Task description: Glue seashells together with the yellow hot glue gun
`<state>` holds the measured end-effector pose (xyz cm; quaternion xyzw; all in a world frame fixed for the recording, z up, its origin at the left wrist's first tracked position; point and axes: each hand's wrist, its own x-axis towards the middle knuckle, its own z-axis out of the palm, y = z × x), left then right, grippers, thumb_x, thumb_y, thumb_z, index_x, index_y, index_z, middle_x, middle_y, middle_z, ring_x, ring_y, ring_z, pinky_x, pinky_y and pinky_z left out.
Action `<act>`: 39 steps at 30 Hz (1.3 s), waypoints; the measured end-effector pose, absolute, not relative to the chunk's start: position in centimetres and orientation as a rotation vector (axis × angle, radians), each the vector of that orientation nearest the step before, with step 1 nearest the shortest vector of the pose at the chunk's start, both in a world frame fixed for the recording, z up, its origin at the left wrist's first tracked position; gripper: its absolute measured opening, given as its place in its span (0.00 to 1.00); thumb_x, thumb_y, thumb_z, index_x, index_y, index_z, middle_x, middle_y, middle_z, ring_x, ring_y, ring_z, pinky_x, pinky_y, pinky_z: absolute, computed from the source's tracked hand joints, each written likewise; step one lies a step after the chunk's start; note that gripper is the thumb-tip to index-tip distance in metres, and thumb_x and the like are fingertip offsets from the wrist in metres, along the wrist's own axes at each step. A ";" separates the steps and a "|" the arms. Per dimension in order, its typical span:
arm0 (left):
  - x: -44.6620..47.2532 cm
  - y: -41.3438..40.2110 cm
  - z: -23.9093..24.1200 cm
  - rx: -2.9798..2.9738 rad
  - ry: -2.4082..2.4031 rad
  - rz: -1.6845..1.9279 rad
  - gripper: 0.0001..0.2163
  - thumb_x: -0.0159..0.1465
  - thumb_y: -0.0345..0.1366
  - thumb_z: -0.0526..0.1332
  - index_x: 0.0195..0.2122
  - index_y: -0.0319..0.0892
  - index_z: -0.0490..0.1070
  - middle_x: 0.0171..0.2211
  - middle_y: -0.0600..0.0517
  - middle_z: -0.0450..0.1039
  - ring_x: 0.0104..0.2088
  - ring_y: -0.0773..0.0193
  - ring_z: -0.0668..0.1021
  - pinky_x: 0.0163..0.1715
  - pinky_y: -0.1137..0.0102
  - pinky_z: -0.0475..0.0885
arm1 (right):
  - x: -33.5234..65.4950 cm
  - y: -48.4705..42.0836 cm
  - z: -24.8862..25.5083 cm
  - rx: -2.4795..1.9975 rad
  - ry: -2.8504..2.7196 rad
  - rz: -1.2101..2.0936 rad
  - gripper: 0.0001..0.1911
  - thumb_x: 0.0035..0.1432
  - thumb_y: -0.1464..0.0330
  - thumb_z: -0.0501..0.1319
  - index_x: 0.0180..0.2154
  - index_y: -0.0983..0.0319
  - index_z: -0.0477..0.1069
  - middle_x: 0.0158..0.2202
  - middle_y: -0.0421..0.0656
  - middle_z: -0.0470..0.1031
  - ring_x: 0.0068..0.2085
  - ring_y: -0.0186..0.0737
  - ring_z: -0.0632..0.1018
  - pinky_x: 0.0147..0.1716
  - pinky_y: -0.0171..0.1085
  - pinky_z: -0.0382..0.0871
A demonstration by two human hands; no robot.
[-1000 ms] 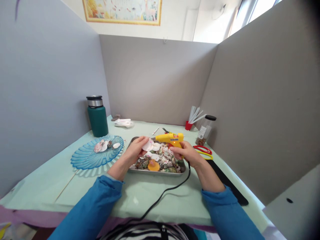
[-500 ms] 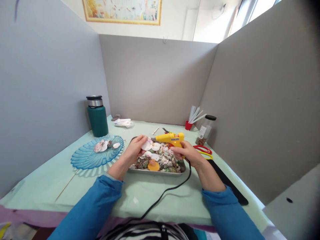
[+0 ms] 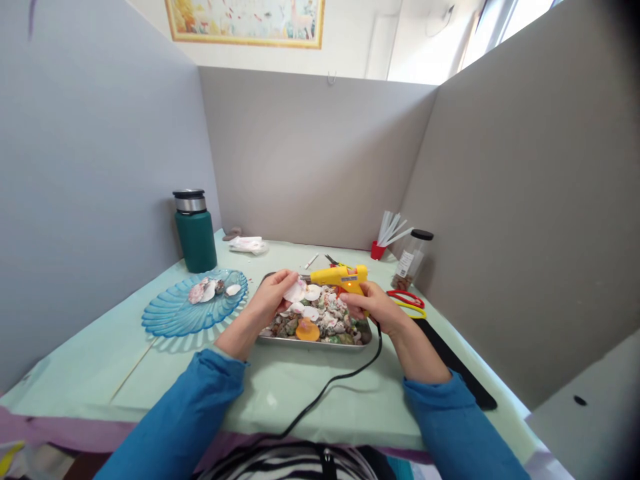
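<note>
My left hand (image 3: 273,297) pinches a pale pinkish-white seashell (image 3: 295,291) above the metal tray (image 3: 310,345). In my right hand (image 3: 375,307) is a yellow hot glue gun (image 3: 337,277), its nozzle pointing left at the shell's upper edge; whether the tip touches is too small to tell. A black cord (image 3: 334,381) runs from the gun's handle down over the table edge. Many small shells fill the tray, with an orange shell (image 3: 307,330) lying at its front. On the left, a blue scalloped glass plate (image 3: 175,317) carries several shells (image 3: 205,291) grouped together.
A green bottle (image 3: 195,233) stands behind the plate, and a thin stick (image 3: 133,370) lies before it. At the right are a red cup of glue sticks (image 3: 379,251), a clear jar (image 3: 413,260), scissors (image 3: 407,300) and a black mat (image 3: 457,363). Grey panels (image 3: 315,153) enclose the table.
Both hands hold nearly the same place. The shell and the glue gun's nozzle have shifted very slightly; nothing was let go.
</note>
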<state>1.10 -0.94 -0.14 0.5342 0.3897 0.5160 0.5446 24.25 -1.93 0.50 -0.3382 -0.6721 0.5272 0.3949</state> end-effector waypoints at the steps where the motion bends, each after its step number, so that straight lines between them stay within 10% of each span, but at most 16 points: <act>1: 1.1 -1.0 -0.1 1.272 0.927 1.222 0.16 0.55 0.49 0.62 0.27 0.40 0.63 0.14 0.59 0.60 0.11 0.77 0.59 0.07 0.81 0.47 | 24.2 -1.9 0.5 -0.854 -1.703 1.335 0.13 0.51 0.61 0.65 0.28 0.64 0.67 0.14 0.32 0.59 0.17 0.27 0.59 0.19 0.31 0.51; 39: 1.1 -1.0 0.0 1.301 0.930 1.295 0.14 0.53 0.45 0.64 0.29 0.36 0.70 0.17 0.56 0.66 0.10 0.76 0.63 0.09 0.79 0.56 | 23.7 -2.2 0.7 -0.895 -1.684 1.208 0.15 0.49 0.60 0.65 0.34 0.64 0.68 0.18 0.34 0.60 0.18 0.28 0.60 0.17 0.32 0.51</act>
